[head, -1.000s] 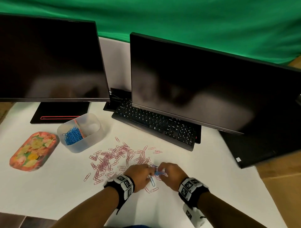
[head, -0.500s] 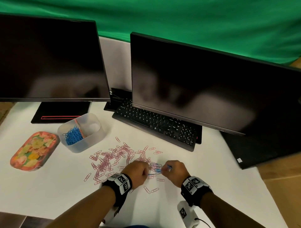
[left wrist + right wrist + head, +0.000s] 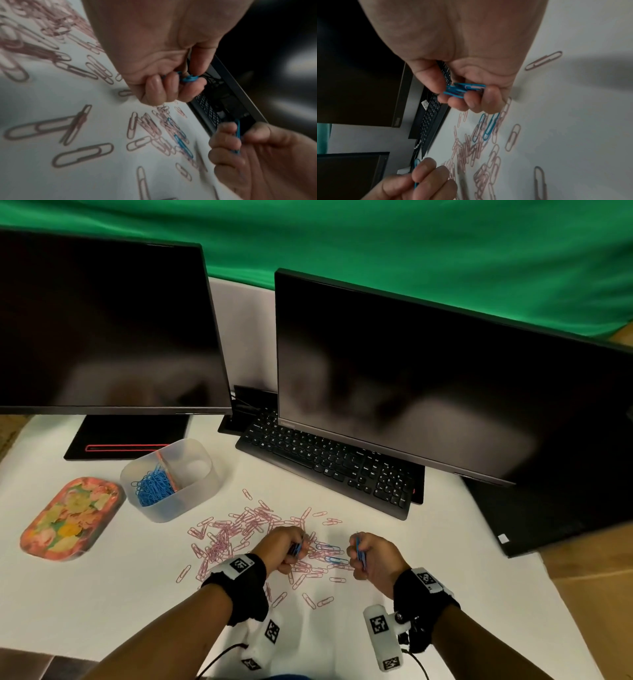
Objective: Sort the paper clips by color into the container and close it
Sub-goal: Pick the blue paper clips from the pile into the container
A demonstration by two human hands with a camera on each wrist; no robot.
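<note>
Risk: both hands, left [image 3: 286,549] and right [image 3: 368,554], pinch small blue wire paper clips [image 3: 464,89]; linked pink clips [image 3: 239,529] may tag along. Translucent plastic container [image 3: 178,508] sits at 10 o'clock on white counter [image 3: 102,594].

Both forearms reach forward side by side, wrists banded. The left hand [image 3: 282,549] and right hand [image 3: 371,556] hover apart, each with curled fingers [image 3: 155,90] pinching blue paper clips [image 3: 464,90].
</note>
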